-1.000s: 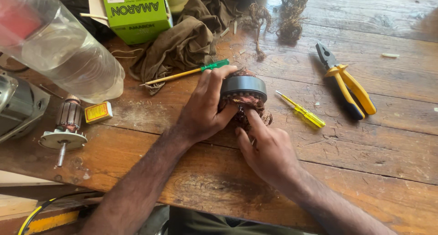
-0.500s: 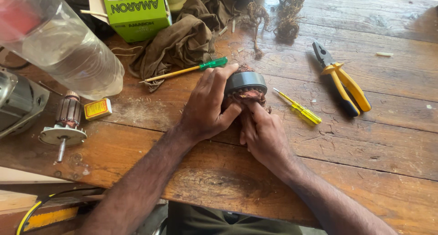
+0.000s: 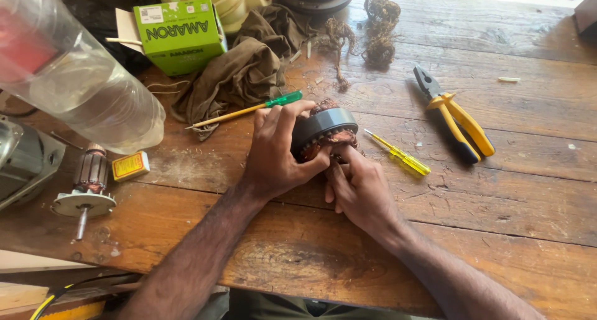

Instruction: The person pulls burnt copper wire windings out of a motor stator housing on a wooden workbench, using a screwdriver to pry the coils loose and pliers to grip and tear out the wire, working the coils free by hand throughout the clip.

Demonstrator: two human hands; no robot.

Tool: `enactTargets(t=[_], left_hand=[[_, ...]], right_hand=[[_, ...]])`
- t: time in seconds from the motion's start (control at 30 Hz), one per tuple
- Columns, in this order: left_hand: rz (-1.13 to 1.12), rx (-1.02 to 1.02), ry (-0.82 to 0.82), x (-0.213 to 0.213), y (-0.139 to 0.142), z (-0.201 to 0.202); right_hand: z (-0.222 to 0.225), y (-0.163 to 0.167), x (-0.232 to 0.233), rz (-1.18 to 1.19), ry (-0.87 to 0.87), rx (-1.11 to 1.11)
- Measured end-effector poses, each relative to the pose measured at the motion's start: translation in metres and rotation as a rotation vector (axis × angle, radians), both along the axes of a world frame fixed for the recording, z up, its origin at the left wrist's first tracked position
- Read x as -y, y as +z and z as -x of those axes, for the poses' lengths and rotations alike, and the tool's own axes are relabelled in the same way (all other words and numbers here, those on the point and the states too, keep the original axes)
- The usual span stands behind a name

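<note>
1. Motor stator (image 3: 323, 130) sits mid-worktop (image 3: 510, 196), a bit toward the far side, tipped on edge. It's a dark steel ring with copper windings bulging out of both faces.
2. Left hand (image 3: 277, 152) is wrapped around the ring's left side, fingers curled over the top rim, so it's holding the stator steady.
3. Right hand (image 3: 357, 186) is tucked in at the near lower edge, fingertips pinched narrow on the copper coils. I can't tell if anything small is held in there.
4. Handling guess: the laminated core looks heavy and rigid, so the outer steel band is the place to grab. It's smooth, so a full wrap grip beats fingertips.
5. The windings are the fragile bit: thin enamelled wire, easy to nick or bend. I'd keep pressure off them.
6. Nearby: a green-handled screwdriver (image 3: 249, 110) just to the left, a small yellow screwdriver (image 3: 398, 153) to the right, and yellow pliers (image 3: 454, 116) further right.
</note>
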State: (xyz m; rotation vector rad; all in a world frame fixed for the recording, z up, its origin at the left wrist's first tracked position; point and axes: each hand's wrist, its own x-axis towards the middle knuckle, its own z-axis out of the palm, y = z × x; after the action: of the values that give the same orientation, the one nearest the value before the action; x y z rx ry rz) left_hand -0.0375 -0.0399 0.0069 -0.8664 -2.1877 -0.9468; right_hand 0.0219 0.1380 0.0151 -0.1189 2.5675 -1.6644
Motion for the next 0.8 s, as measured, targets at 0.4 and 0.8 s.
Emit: enactTargets(t=[0.4, 0.8], left_hand=[[0.062, -0.071, 0.038, -0.011, -0.007, -0.002], [0.098, -0.076, 0.03, -0.01, -0.003, -0.005]], right_hand=[[-0.002, -0.014, 0.003, -0.021, -0.113, -0.151], [-0.005, -0.02, 0.003, 0.04, -0.106, -0.133]])
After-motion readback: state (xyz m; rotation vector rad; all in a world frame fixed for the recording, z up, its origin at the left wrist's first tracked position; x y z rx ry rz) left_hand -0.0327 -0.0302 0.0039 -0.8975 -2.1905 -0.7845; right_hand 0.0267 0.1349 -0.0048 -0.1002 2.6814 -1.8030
